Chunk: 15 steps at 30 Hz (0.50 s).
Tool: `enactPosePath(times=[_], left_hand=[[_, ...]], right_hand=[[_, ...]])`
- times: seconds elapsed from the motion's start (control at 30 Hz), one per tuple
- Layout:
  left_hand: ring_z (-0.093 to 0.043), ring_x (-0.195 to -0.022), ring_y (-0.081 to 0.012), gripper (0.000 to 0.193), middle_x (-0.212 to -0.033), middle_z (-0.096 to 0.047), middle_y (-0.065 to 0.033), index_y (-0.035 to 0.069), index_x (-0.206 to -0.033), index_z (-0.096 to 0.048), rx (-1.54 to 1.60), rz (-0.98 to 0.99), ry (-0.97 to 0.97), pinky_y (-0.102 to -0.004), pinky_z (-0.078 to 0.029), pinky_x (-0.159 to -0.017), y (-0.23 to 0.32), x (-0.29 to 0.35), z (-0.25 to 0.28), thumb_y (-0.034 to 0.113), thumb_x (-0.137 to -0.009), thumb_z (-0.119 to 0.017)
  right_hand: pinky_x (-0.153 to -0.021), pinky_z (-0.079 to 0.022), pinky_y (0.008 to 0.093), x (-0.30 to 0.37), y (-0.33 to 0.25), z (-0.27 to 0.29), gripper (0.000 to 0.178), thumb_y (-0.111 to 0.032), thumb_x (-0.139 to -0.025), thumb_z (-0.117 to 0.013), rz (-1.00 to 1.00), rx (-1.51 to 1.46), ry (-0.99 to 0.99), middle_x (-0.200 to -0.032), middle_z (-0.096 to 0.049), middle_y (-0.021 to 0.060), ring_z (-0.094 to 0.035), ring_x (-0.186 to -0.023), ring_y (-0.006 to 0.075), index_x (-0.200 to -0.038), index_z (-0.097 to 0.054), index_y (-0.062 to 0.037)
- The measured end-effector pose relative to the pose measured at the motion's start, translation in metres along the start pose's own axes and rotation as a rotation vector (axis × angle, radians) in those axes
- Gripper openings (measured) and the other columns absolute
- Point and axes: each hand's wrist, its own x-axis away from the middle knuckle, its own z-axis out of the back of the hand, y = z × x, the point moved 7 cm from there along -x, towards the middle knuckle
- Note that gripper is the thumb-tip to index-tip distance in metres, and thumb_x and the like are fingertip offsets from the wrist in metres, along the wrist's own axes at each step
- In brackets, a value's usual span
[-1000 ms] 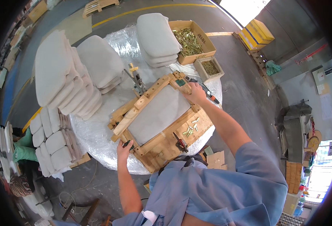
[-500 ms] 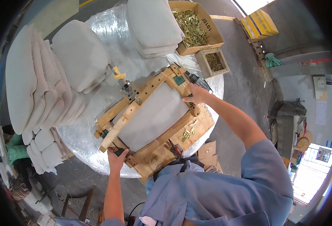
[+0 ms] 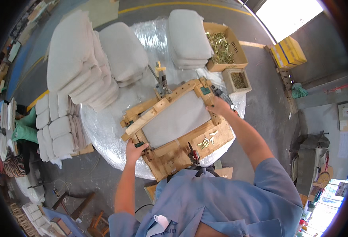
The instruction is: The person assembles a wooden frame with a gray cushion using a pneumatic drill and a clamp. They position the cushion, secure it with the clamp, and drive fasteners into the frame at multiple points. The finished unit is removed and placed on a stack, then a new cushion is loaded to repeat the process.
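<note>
At centre, the left hand [image 3: 133,151] and right hand [image 3: 220,106] grip opposite ends of the wooden jig [image 3: 150,115]; even pressure should keep the grey panel [image 3: 178,118] square.

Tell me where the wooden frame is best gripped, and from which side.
The wooden frame is probably best held by its two short ends, coming from the near side. It is a long rectangle, so each end suits one hand: the left hand is at the left end, the right hand at the right. A metal clamp crowds the far long rail.
</note>
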Motion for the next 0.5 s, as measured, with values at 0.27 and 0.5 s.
enactPosePath(times=[0.27, 0.5], left_hand=[[-0.073, -0.104, -0.0404, 0.059, -0.113, -0.074, -0.0163, 0.004, -0.127, -0.065, -0.664, -0.078, 0.096, -0.0514, -0.057, -0.087, 0.107, 0.047, -0.010, 0.049, -0.092, -0.080], [-0.062, -0.117, -0.0356, 0.064, -0.127, -0.067, -0.0160, 0.010, -0.140, -0.059, -0.884, -0.694, 0.275, -0.0476, -0.053, -0.096, 0.195, -0.009, -0.057, 0.046, -0.092, -0.081]], right_hand=[[-0.108, -0.051, 0.0504, 0.103, -0.014, -0.029, 0.060, -0.044, -0.094, -0.076, 0.177, -0.383, 0.331, -0.135, -0.065, 0.0237, -0.064, -0.126, 0.0429, -0.136, -0.062, -0.0036], [-0.101, -0.052, 0.0485, 0.243, -0.012, -0.139, 0.035, -0.024, -0.095, -0.078, 0.152, -0.670, 0.567, -0.117, -0.069, 0.0227, -0.065, -0.119, 0.0419, -0.122, -0.069, -0.0043]])
